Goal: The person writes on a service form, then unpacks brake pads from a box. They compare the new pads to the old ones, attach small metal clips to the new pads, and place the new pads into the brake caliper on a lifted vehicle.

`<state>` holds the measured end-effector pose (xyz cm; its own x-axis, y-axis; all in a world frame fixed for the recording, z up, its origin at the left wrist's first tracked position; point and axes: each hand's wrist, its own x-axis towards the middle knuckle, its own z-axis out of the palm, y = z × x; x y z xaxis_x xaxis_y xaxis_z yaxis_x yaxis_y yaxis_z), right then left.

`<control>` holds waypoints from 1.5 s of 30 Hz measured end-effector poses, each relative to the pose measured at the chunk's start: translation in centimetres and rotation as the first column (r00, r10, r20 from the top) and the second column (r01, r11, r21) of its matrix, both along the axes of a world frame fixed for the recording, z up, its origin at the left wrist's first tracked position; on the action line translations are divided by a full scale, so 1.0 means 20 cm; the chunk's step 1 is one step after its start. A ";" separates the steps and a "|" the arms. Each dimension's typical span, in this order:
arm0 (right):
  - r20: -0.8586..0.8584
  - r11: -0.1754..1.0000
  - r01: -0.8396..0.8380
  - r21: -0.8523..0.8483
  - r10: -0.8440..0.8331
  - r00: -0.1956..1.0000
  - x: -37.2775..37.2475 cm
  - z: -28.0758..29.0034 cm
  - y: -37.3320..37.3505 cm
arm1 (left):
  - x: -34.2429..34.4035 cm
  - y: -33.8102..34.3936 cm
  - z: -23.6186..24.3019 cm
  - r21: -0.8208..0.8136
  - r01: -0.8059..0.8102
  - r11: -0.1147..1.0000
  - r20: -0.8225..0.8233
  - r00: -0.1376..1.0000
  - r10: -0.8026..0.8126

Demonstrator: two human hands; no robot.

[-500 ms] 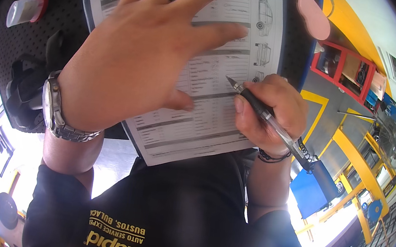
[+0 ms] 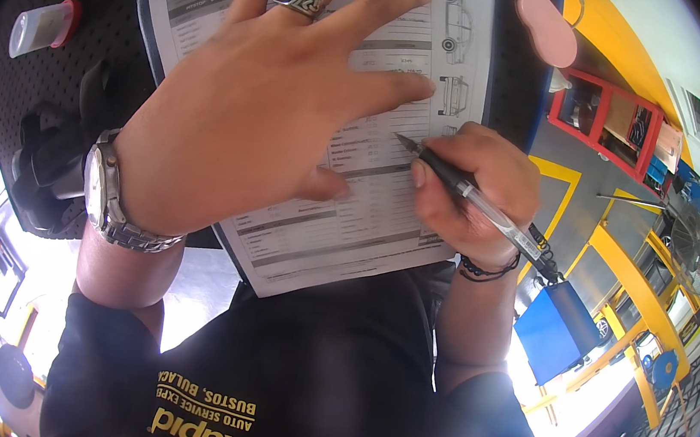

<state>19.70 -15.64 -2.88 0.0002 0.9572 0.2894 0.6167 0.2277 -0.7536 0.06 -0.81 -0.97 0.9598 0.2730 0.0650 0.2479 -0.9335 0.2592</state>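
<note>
My left hand (image 2: 240, 120), with a dark-stone ring and a silver watch (image 2: 103, 190), is spread over a printed form (image 2: 293, 260) with car outline drawings along its right side. The form lies on a dark board (image 2: 144, 14), perhaps a clipboard. My right hand (image 2: 474, 189) grips a black and clear pen (image 2: 497, 214) with a coiled cord at its top end. The pen's tip is over the form's right part, just below my left index finger; whether it touches the paper I cannot tell.
A black perforated surface (image 2: 36, 96) holds a clear container with a red lid (image 2: 39, 32) and black objects at the left. A pink object (image 2: 545, 25) is at the top right. Beyond are a red cabinet (image 2: 603, 118), yellow frames (image 2: 620, 275) and a blue box (image 2: 558, 328).
My left hand has shifted slightly down and right, its index finger lower on the form. The form sits a little further left in view, and my right hand with the pen slightly up and left.
</note>
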 end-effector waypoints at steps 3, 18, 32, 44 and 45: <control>-0.010 1.000 -0.007 0.001 0.007 1.000 0.00 0.00 0.01 | 0.01 0.00 0.00 0.009 -0.002 1.000 0.020 1.000 0.002; 0.004 0.999 -0.010 -0.039 0.010 1.000 0.00 0.01 0.01 | 0.01 -0.01 -0.01 0.010 -0.014 1.000 0.036 0.999 0.013; 0.026 0.995 -0.036 -0.094 0.038 0.999 0.00 0.04 0.00 | 0.01 -0.01 -0.01 0.009 -0.015 1.000 0.040 0.999 0.014; 0.057 0.995 -0.055 -0.089 0.060 0.997 -0.01 0.05 0.01 | 0.01 -0.01 -0.01 0.011 -0.013 1.000 0.038 0.999 0.012; 0.057 0.995 -0.054 -0.084 0.059 0.997 -0.01 0.05 0.01 | 0.01 -0.01 -0.02 0.010 -0.011 1.000 0.037 0.999 0.011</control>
<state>19.58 -15.41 -1.88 -0.0692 0.9759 0.2072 0.6486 0.2018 -0.7339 0.19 -0.97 -1.32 0.9537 0.2824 0.1033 0.2484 -0.9334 0.2589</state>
